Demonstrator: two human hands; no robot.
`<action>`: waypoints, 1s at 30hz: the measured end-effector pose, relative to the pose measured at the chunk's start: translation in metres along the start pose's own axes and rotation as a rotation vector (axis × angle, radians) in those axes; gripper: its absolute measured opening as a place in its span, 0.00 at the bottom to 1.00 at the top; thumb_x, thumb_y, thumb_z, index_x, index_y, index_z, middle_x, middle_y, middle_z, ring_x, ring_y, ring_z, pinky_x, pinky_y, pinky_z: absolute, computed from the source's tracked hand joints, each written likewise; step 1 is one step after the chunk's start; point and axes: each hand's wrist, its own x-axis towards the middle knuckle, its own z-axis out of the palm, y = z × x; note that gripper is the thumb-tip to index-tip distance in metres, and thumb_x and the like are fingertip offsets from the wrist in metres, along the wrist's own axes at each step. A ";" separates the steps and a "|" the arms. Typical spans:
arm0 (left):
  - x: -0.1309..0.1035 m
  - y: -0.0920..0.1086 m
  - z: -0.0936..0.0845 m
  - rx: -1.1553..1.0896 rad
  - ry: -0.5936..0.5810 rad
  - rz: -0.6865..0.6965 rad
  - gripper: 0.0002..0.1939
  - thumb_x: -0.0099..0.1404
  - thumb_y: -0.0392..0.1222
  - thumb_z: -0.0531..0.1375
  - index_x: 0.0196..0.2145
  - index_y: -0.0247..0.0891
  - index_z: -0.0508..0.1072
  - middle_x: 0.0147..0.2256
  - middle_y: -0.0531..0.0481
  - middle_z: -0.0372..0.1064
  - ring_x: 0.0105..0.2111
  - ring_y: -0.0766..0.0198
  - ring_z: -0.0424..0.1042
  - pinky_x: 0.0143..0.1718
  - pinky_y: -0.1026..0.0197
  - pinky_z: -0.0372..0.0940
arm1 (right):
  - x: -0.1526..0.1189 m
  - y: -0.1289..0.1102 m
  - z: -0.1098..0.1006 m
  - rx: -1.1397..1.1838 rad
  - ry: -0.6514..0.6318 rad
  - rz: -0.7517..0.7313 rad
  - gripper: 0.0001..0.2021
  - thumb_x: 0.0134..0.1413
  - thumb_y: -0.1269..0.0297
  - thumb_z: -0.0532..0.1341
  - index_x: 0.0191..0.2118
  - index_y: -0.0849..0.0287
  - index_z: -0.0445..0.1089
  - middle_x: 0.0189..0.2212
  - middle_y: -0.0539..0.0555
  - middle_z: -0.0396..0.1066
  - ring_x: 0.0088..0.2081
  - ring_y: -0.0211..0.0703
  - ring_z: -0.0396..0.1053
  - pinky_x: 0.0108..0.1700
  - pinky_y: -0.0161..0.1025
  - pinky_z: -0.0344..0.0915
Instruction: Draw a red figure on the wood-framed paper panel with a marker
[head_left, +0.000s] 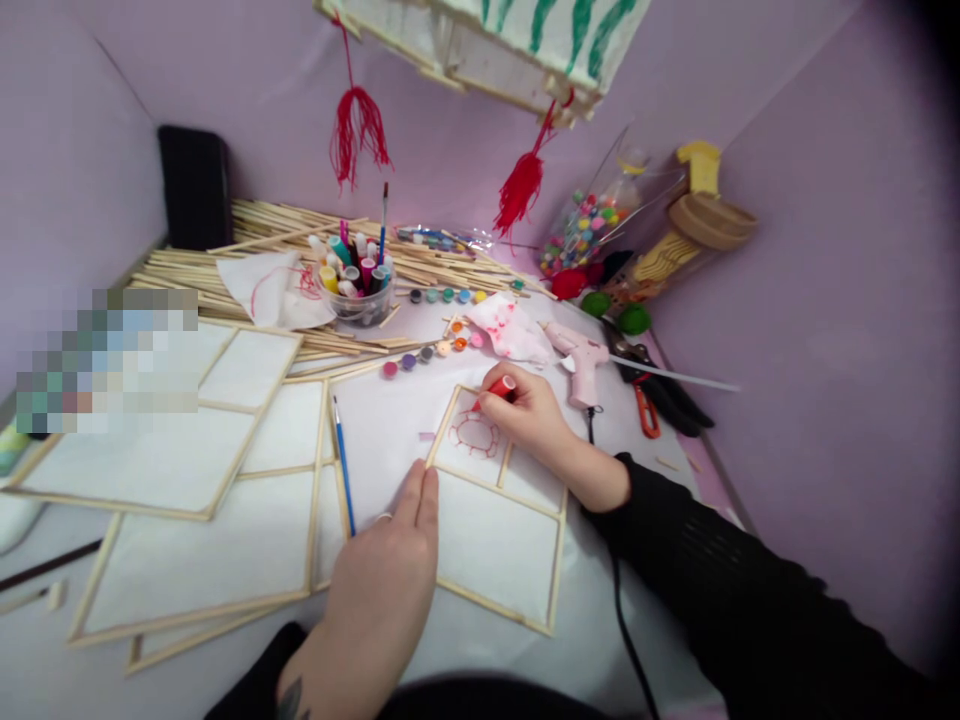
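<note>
My right hand (536, 415) pinches a red marker (505, 386), its tip by the upper edge of a red line drawing (475, 434), a rounded shape with small petal-like loops. The drawing is on the top left section of a white panel (499, 545) framed and divided by thin wooden sticks. My left hand (386, 575) lies at the panel's left side, fingers stretched out and touching the frame. A ring shows on one finger. Beside that hand, a blue paintbrush (344, 470) rests on the table.
More stick-framed panels (202, 545) overlap at the left. Behind are paint pots (427, 354), a tub of markers (364, 300), wooden sticks (172, 275) and a stained cloth (510, 328). A pink glue gun (581, 360) with a cord stands right. Red tassels (521, 190) hang overhead.
</note>
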 end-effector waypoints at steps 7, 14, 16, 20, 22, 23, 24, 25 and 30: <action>0.001 -0.002 0.005 -0.009 0.094 0.003 0.37 0.58 0.20 0.43 0.65 0.34 0.52 0.65 0.40 0.42 0.33 0.57 0.77 0.33 0.55 0.74 | 0.013 -0.008 -0.018 0.449 0.241 0.177 0.04 0.48 0.65 0.56 0.27 0.54 0.58 0.12 0.39 0.49 0.13 0.31 0.45 0.15 0.31 0.44; -0.019 -0.008 0.014 -0.079 0.246 0.027 0.40 0.55 0.19 0.43 0.64 0.37 0.54 0.65 0.44 0.45 0.37 0.59 0.77 0.35 0.59 0.73 | -0.018 -0.031 -0.052 0.297 0.163 0.111 0.10 0.52 0.60 0.61 0.40 0.57 0.69 0.21 0.46 0.68 0.20 0.34 0.64 0.21 0.32 0.60; -0.026 -0.017 0.021 -0.183 0.413 0.072 0.35 0.58 0.21 0.44 0.62 0.36 0.59 0.62 0.45 0.54 0.46 0.58 0.74 0.43 0.58 0.72 | -0.042 -0.035 -0.057 0.145 0.094 0.087 0.12 0.55 0.60 0.59 0.44 0.57 0.69 0.30 0.52 0.74 0.30 0.40 0.72 0.31 0.38 0.67; -0.039 -0.043 0.015 -0.499 0.877 0.056 0.18 0.67 0.37 0.50 0.52 0.37 0.71 0.49 0.45 0.72 0.47 0.57 0.73 0.48 0.56 0.69 | -0.088 -0.033 -0.061 -0.187 0.065 -0.035 0.15 0.57 0.64 0.57 0.51 0.55 0.67 0.42 0.57 0.75 0.45 0.48 0.72 0.48 0.48 0.66; -0.047 -0.054 -0.001 -0.736 1.093 -0.082 0.14 0.66 0.42 0.55 0.47 0.42 0.74 0.42 0.49 0.76 0.32 0.63 0.74 0.34 0.60 0.70 | -0.106 -0.028 -0.059 -0.290 0.044 -0.090 0.17 0.56 0.65 0.58 0.52 0.55 0.67 0.46 0.58 0.73 0.50 0.51 0.69 0.52 0.50 0.64; -0.050 -0.058 -0.012 -0.901 1.179 -0.150 0.14 0.65 0.43 0.56 0.47 0.43 0.74 0.40 0.51 0.75 0.25 0.68 0.69 0.25 0.64 0.66 | -0.113 -0.026 -0.057 -0.325 0.030 -0.105 0.18 0.55 0.66 0.58 0.53 0.54 0.66 0.48 0.59 0.72 0.52 0.52 0.68 0.53 0.51 0.63; -0.053 -0.062 -0.023 -1.094 1.247 -0.168 0.14 0.65 0.43 0.57 0.47 0.44 0.73 0.40 0.52 0.74 0.20 0.72 0.63 0.20 0.66 0.61 | -0.119 -0.023 -0.054 -0.355 0.015 -0.109 0.20 0.54 0.67 0.58 0.54 0.54 0.66 0.50 0.60 0.71 0.53 0.53 0.67 0.54 0.51 0.63; -0.055 -0.064 -0.034 -1.309 1.325 -0.123 0.14 0.65 0.42 0.56 0.48 0.43 0.72 0.39 0.52 0.73 0.18 0.75 0.56 0.17 0.68 0.55 | -0.125 -0.020 -0.051 -0.381 0.002 -0.104 0.22 0.52 0.69 0.58 0.55 0.54 0.65 0.52 0.60 0.69 0.55 0.54 0.65 0.55 0.52 0.62; -0.035 -0.067 -0.068 -1.538 1.501 0.087 0.15 0.67 0.42 0.51 0.50 0.40 0.65 0.38 0.54 0.68 0.17 0.77 0.47 0.18 0.69 0.50 | -0.134 -0.009 -0.033 -0.475 0.000 -0.083 0.31 0.46 0.78 0.56 0.59 0.57 0.62 0.56 0.62 0.65 0.59 0.54 0.61 0.59 0.54 0.60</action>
